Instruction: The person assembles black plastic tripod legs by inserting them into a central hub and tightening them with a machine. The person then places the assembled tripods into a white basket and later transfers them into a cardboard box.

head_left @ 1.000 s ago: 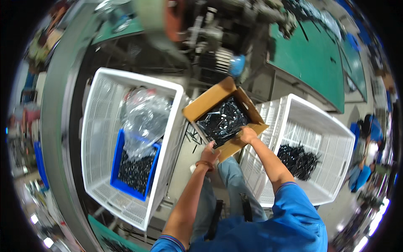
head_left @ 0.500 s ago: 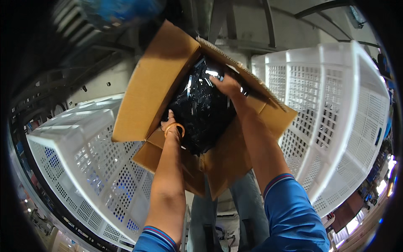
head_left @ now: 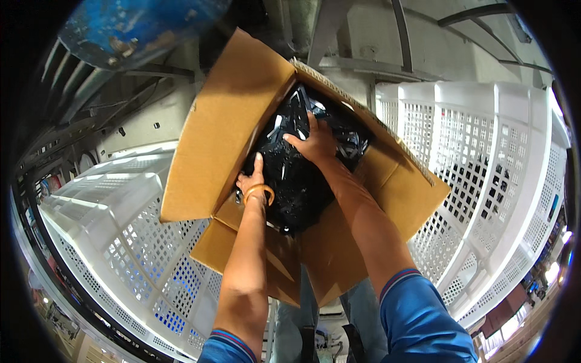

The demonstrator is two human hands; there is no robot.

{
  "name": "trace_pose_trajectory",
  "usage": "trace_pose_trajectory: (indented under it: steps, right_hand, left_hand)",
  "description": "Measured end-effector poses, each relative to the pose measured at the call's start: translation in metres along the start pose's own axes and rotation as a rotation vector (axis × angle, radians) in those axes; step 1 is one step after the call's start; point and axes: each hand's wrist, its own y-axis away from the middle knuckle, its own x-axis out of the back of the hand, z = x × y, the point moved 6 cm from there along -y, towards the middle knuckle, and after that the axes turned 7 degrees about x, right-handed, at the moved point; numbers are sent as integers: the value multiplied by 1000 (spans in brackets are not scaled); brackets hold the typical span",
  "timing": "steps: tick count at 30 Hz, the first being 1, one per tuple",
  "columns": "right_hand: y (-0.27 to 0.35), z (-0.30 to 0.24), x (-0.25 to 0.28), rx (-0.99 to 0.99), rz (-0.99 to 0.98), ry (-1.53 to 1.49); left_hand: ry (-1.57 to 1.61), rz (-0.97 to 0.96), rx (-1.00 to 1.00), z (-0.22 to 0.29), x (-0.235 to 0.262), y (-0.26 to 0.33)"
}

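Note:
An opened brown cardboard box (head_left: 221,127) stands in front of me with its flaps spread. Inside lies a mass of glossy black plastic pieces (head_left: 296,187), whose exact kind I cannot make out. My right hand (head_left: 318,142) rests on top of the pieces, thumb and index finger stretched apart and the other fingers partly hidden. Along the left side of the box, my left hand (head_left: 253,178) touches the black pieces with its thumb raised and its fingers partly out of sight. An orange-brown bangle (head_left: 260,192) circles my left wrist.
White perforated plastic crates stand on both sides, one at the left (head_left: 127,236) and one at the right (head_left: 466,163). A scuffed blue rounded object (head_left: 142,30) hangs over the far left. Dark metal bars (head_left: 402,36) cross the far side.
My right hand has moved from the far right part of the black pieces toward their middle, closer to my left hand. The view has shifted slightly, and more of the blue object shows.

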Motion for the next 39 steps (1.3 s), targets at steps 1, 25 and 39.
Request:
trace_pose_trajectory:
  steps: [1,25,39]
  right_hand:
    - [-10,3,2,-83,-68,-88]
    - [29,-28,-46,41,-519,-156]
    - [38,-28,-64,138,-763,-216]
  left_hand:
    - [-51,-30,-31,-4,-1,-8]
    - [418,-424,150,-40,-8,4]
    - [647,-631,245,-54,-25,28]
